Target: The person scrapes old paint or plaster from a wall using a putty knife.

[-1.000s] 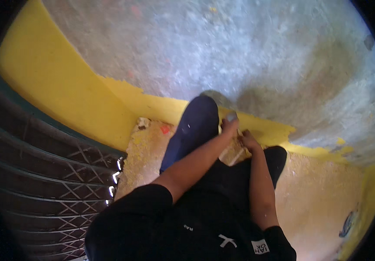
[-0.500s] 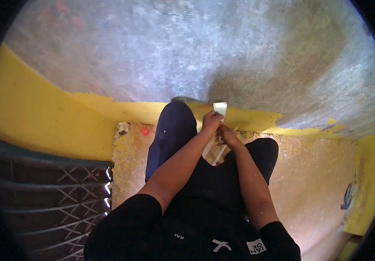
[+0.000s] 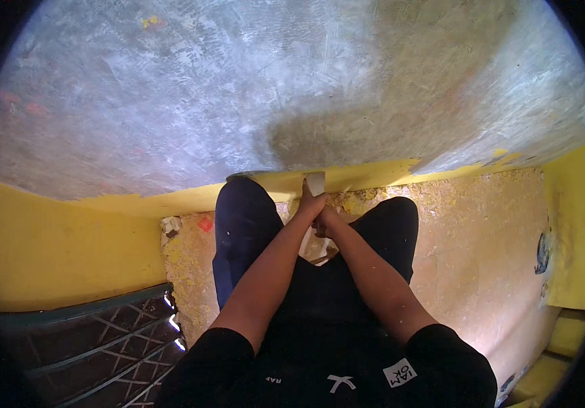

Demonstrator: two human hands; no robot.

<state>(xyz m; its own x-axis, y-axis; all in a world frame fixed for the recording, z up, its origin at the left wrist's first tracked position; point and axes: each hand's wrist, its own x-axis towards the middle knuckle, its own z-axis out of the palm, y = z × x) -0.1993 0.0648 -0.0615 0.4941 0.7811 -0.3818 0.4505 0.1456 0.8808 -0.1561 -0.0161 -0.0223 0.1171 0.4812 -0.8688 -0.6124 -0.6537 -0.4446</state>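
Observation:
A scraper (image 3: 315, 183) with a flat, pale, widening blade is held at the yellow strip of paint low on the wall (image 3: 374, 171). My left hand (image 3: 311, 201) closes round it just below the blade, one finger stretched along the blade's left side. Close behind, my right hand (image 3: 326, 222) is curled where the handle runs, touching the left hand. Both hands hide the handle. Above the blade the wall is bare grey with scrape marks; whether the blade's edge presses on the paint is hard to tell.
My bent knees frame the hands. Yellow flakes litter the floor (image 3: 442, 217) along the wall. A red scrap (image 3: 205, 224) and a whitish lump (image 3: 171, 226) lie in the left corner. A dark metal lattice gate (image 3: 102, 340) stands at lower left; a dark blue object (image 3: 542, 253) lies at right.
The view has shifted, with more grey wall showing. The scraper blade has gone from the top edge of the yellow strip down into it. My hands have come closer together.

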